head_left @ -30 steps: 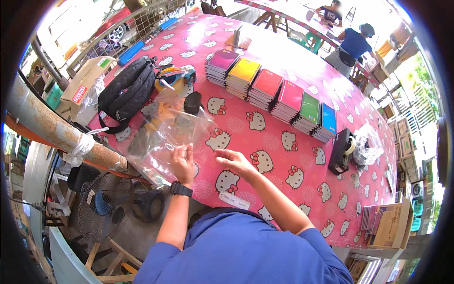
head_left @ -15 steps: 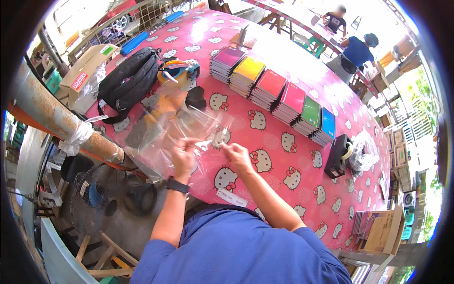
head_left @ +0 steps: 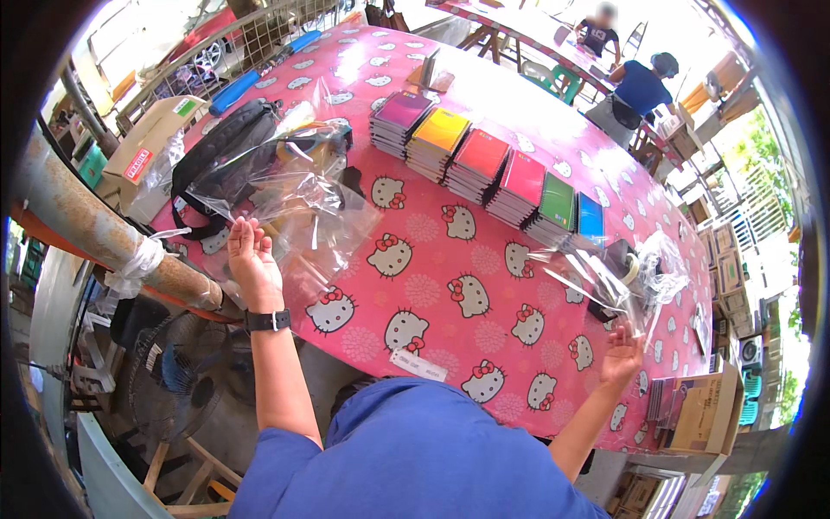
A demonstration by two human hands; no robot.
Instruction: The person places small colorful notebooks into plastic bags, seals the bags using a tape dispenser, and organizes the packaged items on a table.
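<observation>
My left hand (head_left: pixel 253 259), with a black watch on its wrist, is closed at the near left table edge. Its fingers pinch a clear plastic bag (head_left: pixel 324 238), which spreads over the table toward the black backpack (head_left: pixel 220 164). Well out to the right, my right hand (head_left: pixel 621 353) is closed on another clear plastic bag (head_left: pixel 596 281). That plastic rises in front of a black tape dispenser (head_left: pixel 619 259) and partly hides it. Beyond my hands, stacks of notebooks with purple, yellow, red, green and blue covers (head_left: pixel 481 164) stand in a slanting row.
A pink cartoon-print cloth covers the table (head_left: pixel 415 251). A white label strip (head_left: pixel 418 364) lies by its near edge. Crumpled plastic (head_left: pixel 664 268) sits at the right, above an open carton (head_left: pixel 705 411). A rusty post (head_left: pixel 112 225) and a fan (head_left: pixel 177 368) stand left. Two people work at a far table.
My hands have moved from close together to wide apart, left hand leftward and right hand rightward. Clear plastic now hangs from the right hand too, across the tape dispenser.
</observation>
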